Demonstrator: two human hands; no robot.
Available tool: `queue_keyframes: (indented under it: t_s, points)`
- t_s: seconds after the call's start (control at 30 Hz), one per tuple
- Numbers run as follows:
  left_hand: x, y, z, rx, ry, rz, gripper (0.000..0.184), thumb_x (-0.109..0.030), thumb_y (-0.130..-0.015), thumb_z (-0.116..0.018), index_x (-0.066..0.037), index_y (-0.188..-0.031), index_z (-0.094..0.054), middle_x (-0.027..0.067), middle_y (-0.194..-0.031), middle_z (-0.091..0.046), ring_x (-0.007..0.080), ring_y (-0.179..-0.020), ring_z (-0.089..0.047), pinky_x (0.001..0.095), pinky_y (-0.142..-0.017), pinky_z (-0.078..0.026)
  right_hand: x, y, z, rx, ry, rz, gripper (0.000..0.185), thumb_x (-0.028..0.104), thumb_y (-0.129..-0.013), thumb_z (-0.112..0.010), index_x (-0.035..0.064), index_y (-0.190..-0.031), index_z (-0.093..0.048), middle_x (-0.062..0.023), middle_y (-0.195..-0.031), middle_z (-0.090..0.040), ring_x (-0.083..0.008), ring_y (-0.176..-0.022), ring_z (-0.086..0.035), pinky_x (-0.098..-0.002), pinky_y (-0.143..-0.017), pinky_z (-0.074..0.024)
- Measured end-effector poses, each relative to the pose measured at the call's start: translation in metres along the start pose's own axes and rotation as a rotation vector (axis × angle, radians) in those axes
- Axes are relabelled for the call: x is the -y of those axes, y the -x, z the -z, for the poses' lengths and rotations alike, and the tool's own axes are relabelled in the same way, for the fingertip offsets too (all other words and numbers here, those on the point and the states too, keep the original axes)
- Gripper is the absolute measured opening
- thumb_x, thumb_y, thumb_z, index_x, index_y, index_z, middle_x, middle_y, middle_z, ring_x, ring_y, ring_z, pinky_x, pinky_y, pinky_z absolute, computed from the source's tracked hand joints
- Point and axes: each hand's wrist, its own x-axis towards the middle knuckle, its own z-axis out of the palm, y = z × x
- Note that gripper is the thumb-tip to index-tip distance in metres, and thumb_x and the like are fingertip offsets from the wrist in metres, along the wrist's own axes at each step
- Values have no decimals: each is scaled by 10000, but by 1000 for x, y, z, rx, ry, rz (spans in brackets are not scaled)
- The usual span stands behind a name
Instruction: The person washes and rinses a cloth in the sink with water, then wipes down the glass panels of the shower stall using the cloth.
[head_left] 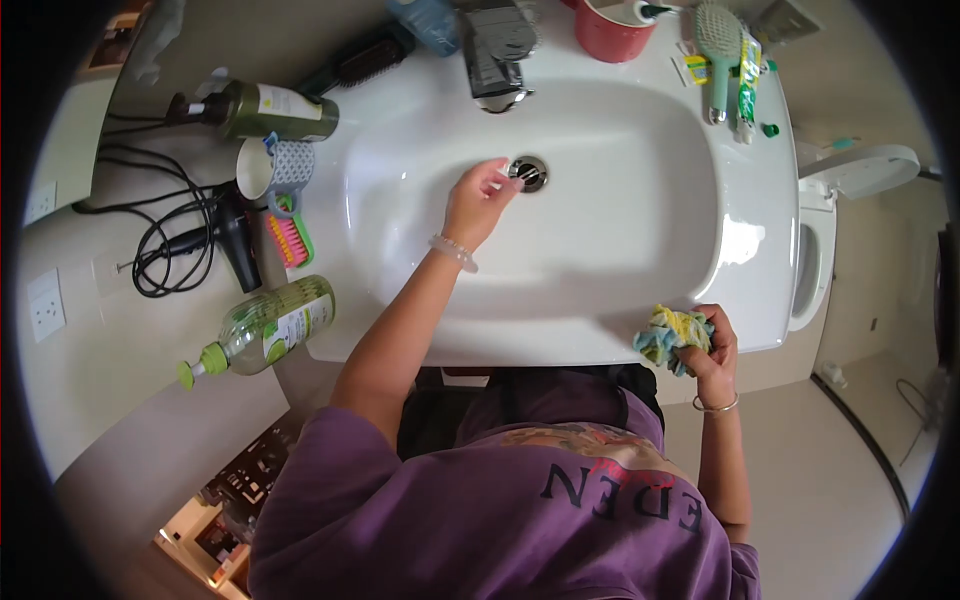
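My left hand (482,202) reaches down into the white sink (610,210), at the left edge of the metal drain (528,174). Its fingers are curled in a pinch, and whatever may lie between the fingertips is too small to make out. Over the front right rim of the basin, my right hand (712,350) grips a crumpled cleaning cloth (674,336) patterned in yellow, green and blue. The cloth is bunched up and close to the sink's edge. A faucet (500,92) rises behind the drain.
Left of the basin are a green pump bottle (285,325), a scrub brush (288,238), a mug (262,168), a hair dryer (236,240) and a dark pump bottle (275,110). A red pot (612,32), a hairbrush (717,50) and a toothpaste tube (748,90) lie back right. A toilet (815,240) stands right.
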Motion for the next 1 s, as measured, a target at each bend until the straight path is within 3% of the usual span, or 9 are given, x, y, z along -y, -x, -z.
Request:
queue_keyframes:
  t_s: [0.1,0.2,0.3,0.37,0.4,0.47,0.6,0.7,1.0]
  points:
    - [-23,40,7,392,508,233,530,-366,-845,-623,-85,-1270,-479,78,-1161,-546,151,-1031,-521,305,-806,-471,0,-12,-30,107,168,112,308,36,-653,-607,16,-943,-505,-12,-817,-541,-83,-746,-511,-233,-655,-444]
    - [-31,76,-17,760,938,249,656,-463,-870,-544,-68,-1361,-361,109,-1248,-490,183,-1119,-497,319,-921,-422,22,-36,-79,279,700,468,383,114,-670,-700,17,-1008,-548,-122,-929,-595,-253,-844,-576,-334,-784,-456]
    - [-37,96,-19,781,1011,71,658,-417,-886,-523,-27,-1377,-322,151,-1298,-453,231,-1197,-457,338,-986,-365,65,-66,-120,547,705,630,396,142,-675,-718,35,-1030,-578,-152,-998,-587,-311,-934,-556,-377,-839,-434]
    - [-28,103,-2,782,1031,118,623,-376,-895,-509,-21,-1373,-324,162,-1304,-449,241,-1203,-453,349,-995,-358,90,-90,-130,412,779,746,341,77,-710,-684,45,-1036,-591,-114,-983,-605,-260,-923,-577,-338,-825,-444]
    - [-24,106,7,785,1040,146,606,-356,-900,-503,-19,-1372,-325,168,-1307,-447,246,-1206,-452,354,-1000,-355,109,-102,-136,355,806,638,326,45,-729,-661,32,-1045,-584,-95,-967,-615,-210,-896,-580,-299,-822,-445]
    - [-15,108,22,731,1181,207,584,-320,-902,-486,-5,-1367,-324,174,-1307,-448,260,-1196,-465,378,-1007,-355,134,-128,-163,291,131,508,395,31,-782,-578,-52,-1159,-492,-83,-966,-617,-164,-866,-584,-269,-808,-448]
    - [3,106,46,570,1238,256,646,-354,-865,-515,10,-1361,-318,154,-1294,-459,261,-1173,-489,389,-991,-380,181,-161,-180,472,-274,213,305,93,-832,-528,-48,-1098,-485,-110,-960,-596,-251,-912,-619,-345,-807,-490]
    - [6,98,67,581,1160,235,716,-387,-819,-558,13,-1360,-311,137,-1270,-469,257,-1159,-500,370,-964,-409,202,-171,-174,601,-237,248,362,229,-890,-474,-10,-1157,-523,-206,-1087,-593,-254,-974,-606,-342,-844,-469]
    - [2,-33,40,811,950,202,483,-250,-807,-588,27,-1197,-521,144,-1159,-565,241,-1104,-537,350,-963,-413,165,-143,-134,445,-22,286,292,160,-866,-514,-20,-1089,-570,-123,-952,-636,-178,-846,-599,-272,-767,-446]
